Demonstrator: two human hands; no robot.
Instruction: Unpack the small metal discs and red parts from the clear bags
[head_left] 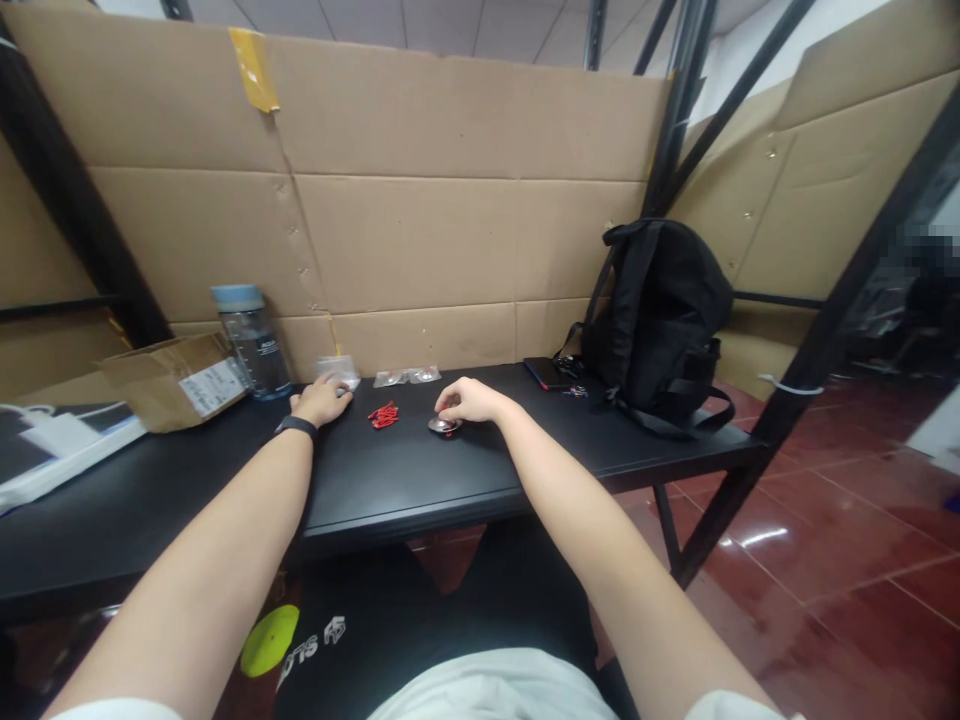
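My left hand (321, 402), with a dark band at the wrist, rests at the back of the table. Its fingers are apart and reach to a small stack of clear plastic bags (335, 367). Over a small round metal dish (444, 427) my right hand (471, 400) is bent down, its fingertips pinched together at the dish. A bit of red shows by those fingertips, but what they hold is too small to make out. Between the two hands lies a little heap of red pieces (383, 415). Two small filled clear bags (407, 376) lie behind the heap.
On the left stand a water bottle (255, 345), an open cardboard box (169, 385) and a white power strip (71, 465). A black backpack (660, 320) is on the right, beside a dark flat case (546, 373) and small items. Cardboard (420, 240) walls the back.
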